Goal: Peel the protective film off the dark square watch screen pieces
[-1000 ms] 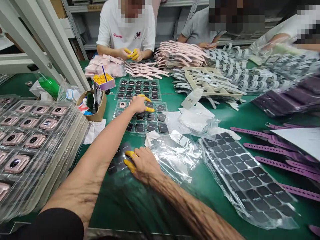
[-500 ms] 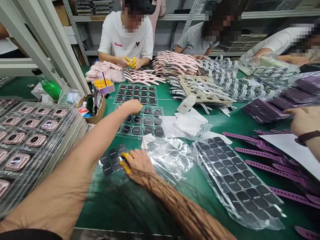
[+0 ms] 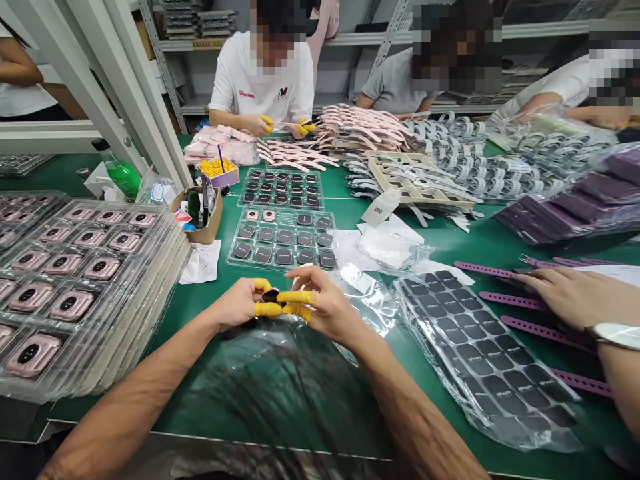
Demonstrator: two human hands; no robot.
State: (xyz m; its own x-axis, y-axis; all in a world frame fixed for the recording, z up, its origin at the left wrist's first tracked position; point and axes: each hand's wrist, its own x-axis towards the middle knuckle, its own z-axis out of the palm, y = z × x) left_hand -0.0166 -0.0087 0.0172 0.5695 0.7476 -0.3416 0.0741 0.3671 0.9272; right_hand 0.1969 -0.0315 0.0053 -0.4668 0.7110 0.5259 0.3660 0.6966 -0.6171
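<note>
My left hand (image 3: 239, 303) and my right hand (image 3: 325, 303) meet over the near part of the green table, yellow finger cots on their fingertips. Between them they pinch a small dark watch case (image 3: 271, 295), mostly covered by the fingers. Clear plastic film (image 3: 260, 343) lies beneath the hands. Just beyond is a clear blister tray (image 3: 231, 252) of watch cases; two in its far row show pink, and the others bear black square stickers. A second tray (image 3: 281, 185) with dark-faced cases sits behind it.
Stacked trays of pink watch cases (image 3: 77, 303) rise at left, near a cardboard box (image 3: 213, 220). Bagged black sticker sheets (image 3: 480, 357) lie at right, beside purple straps (image 3: 520, 300) and a co-worker's hand (image 3: 570, 293). Pink straps (image 3: 365, 130) are piled across the table.
My left hand has come back from the tray to my right hand, and both now grip a watch case. My right hand has lifted off the sticker sheet.
</note>
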